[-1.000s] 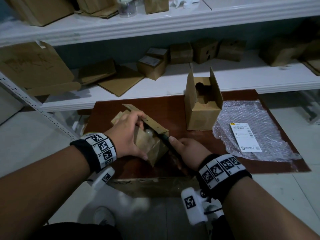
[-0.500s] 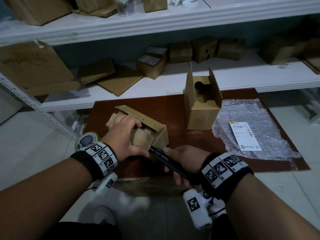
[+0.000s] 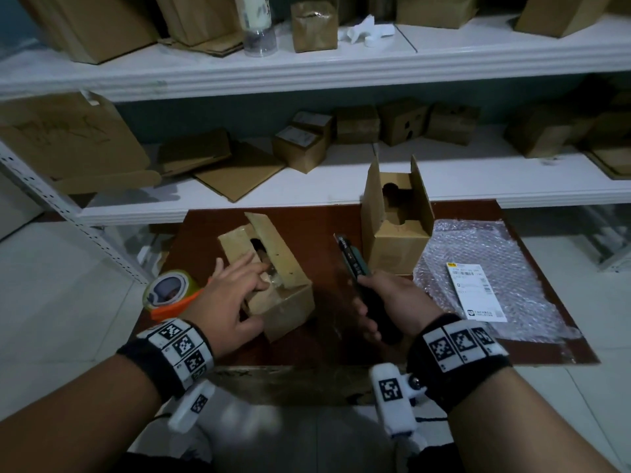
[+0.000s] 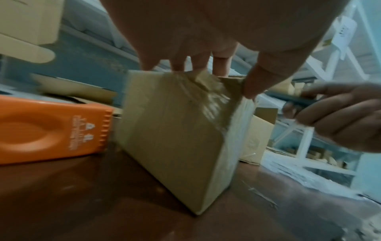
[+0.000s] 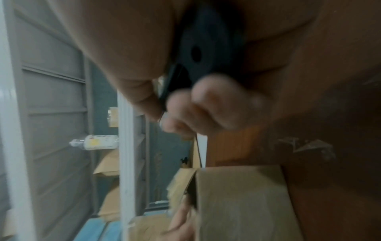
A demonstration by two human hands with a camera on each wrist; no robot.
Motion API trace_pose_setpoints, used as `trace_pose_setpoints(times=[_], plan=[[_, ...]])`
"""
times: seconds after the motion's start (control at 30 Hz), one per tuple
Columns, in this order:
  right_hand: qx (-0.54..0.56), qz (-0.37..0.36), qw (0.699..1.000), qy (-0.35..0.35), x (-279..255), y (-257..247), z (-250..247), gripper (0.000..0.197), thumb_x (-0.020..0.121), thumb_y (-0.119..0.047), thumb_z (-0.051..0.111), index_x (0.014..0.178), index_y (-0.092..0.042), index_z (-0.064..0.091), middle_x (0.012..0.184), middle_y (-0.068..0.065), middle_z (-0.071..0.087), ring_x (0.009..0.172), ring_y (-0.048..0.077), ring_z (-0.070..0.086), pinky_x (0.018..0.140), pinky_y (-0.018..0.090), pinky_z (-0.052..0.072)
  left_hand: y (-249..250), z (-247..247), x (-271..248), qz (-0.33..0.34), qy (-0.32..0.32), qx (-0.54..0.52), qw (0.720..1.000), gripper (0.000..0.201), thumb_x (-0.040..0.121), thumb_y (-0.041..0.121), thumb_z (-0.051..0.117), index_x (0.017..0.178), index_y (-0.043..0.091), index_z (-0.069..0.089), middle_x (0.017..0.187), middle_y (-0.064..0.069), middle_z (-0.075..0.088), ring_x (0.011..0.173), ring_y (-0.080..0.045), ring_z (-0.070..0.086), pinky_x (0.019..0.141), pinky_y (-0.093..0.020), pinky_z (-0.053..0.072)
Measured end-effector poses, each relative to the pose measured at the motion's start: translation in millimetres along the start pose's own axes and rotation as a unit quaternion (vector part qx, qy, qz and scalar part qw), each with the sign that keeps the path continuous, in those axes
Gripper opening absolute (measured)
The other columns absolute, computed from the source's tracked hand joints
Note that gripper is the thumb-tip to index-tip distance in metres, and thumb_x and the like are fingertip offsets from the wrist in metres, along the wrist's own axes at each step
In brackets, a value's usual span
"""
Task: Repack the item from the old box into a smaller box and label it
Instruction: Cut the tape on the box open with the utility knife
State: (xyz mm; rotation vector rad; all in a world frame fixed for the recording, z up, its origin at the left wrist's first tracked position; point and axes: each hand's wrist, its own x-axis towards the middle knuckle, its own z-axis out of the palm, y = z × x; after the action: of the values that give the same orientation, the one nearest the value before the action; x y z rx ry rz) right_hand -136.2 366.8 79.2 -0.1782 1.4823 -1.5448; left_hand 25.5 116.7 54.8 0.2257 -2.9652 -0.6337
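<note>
My left hand [image 3: 235, 302] rests on the old box [image 3: 273, 285], left of centre in the head view; my fingers [image 3: 252, 268] are spread and fairly straight, reaching over the open top, thumb against the near side. The left wrist view shows those fingertips at the top edge of the box [image 4: 175, 138], whose side is wrapped in clear tape. The box sits on the dark brown table [image 3: 324, 227] with one flap standing up at its far side. Something pale lies inside the opening, but I cannot tell what it is.

My right hand [image 3: 386, 302] is wrapped around a dark knife [image 3: 355, 264], just right of centre, its tip pointing up and away from me toward the smaller box [image 3: 396, 230]. The right wrist view, blurred, shows my fingers [image 5: 206, 106] curled tight round the black handle [image 5: 206, 48]. The knife is clear of the old box, with bare table between them.

The smaller box stands upright at centre right, flaps up, with a cardboard insert inside. To its right lies a sheet of bubble wrap [image 3: 495, 268] with a white label [image 3: 478, 291] on it. A tape dispenser [image 3: 170, 291], orange with a yellowish roll, sits at the table's left edge, just beside my left wrist. White shelves [image 3: 307, 70] with more cartons fill the upper frame.
</note>
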Motion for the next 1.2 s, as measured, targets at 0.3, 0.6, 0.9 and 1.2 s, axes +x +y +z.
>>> trace_pose_setpoints(times=[0.3,0.6,0.9,1.2], plan=[[0.01,0.002,0.995,0.098,33,20,8,0.023,0.095,0.004,0.045,0.113,-0.003,0.058,0.079,0.011,0.061,0.058,0.021,0.055,0.048,0.029,0.042,-12,-16,6,-0.035,-0.072,-0.057,0.995,0.042,0.072,0.025,0.08,0.099,0.039,0.05,0.159,0.008,0.033,0.153,0.0,0.003,0.123,-0.035,0.024],[0.029,0.081,0.976,0.198,60,17,13,0.035,0.102,-0.018,0.044,0.085,0.006,0.063,0.066,0.018,0.063,0.05,0.027,0.057,0.047,0.029,0.047,-20,-21,6,-0.053,-0.098,-0.066,0.992,0.039,0.065,0.046,0.071,0.097,0.046,0.049,0.166,0.001,0.02,0.152,-0.004,0.015,0.12,-0.041,0.032],[-0.151,-0.014,0.951,0.27,80,3,26,0.013,0.094,-0.031,0.067,0.096,-0.018,0.068,0.091,0.006,0.071,0.083,0.024,0.07,0.08,0.044,0.061,-18,-26,7,-0.046,-0.1,-0.072,0.991,0.045,0.073,0.025,0.083,0.097,0.044,0.051,0.167,0.008,0.013,0.151,-0.003,0.018,0.12,-0.035,0.032],[-0.409,0.074,0.881,0.225,132,-5,18,0.038,0.101,-0.035,0.057,0.127,-0.008,0.064,0.126,0.012,0.067,0.117,0.027,0.062,0.089,0.029,0.047,-34,-16,4,-0.045,-0.084,-0.098,0.991,0.045,0.062,0.054,0.067,0.103,0.051,0.049,0.164,0.023,0.016,0.15,0.004,0.018,0.12,-0.053,0.029]])
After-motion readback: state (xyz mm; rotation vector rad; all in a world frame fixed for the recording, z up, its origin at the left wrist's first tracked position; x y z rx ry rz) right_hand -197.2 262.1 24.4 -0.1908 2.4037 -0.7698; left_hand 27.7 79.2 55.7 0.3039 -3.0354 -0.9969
